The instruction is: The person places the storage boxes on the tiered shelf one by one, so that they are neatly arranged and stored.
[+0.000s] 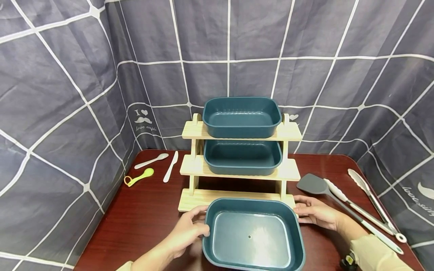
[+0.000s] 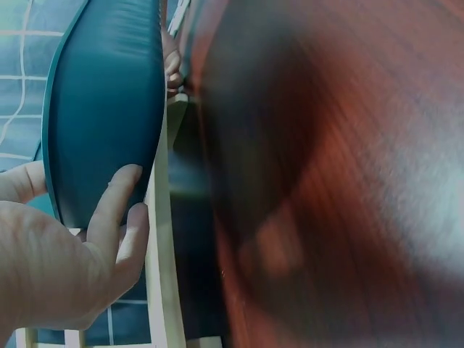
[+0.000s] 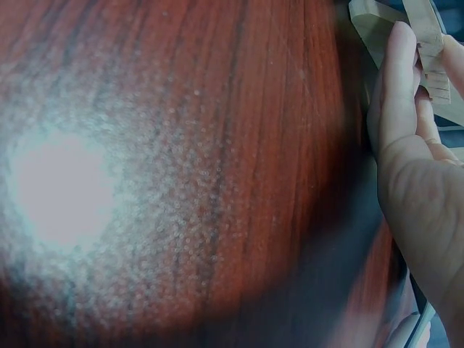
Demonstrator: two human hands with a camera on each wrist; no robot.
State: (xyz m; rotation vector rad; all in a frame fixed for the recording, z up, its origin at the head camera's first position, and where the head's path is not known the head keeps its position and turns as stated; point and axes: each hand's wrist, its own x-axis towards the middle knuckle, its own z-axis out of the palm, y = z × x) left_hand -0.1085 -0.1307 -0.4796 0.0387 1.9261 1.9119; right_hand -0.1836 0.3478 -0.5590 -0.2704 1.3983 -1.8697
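Nearest, a teal tray (image 1: 252, 235) sits at the front of the dark wooden table (image 1: 142, 218); the left hand (image 1: 188, 229) grips its left rim with curled fingers, and the right hand (image 1: 313, 212) seems to touch its right edge, fingers fairly straight, though the contact is unclear. Behind it stands a wooden rack (image 1: 194, 197) holding two more teal trays (image 1: 242, 156).

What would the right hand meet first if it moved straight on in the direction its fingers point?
Probably the teal tray: the right hand points left at its right rim, beside the wooden rack. Contact may already exist; depth is unclear.
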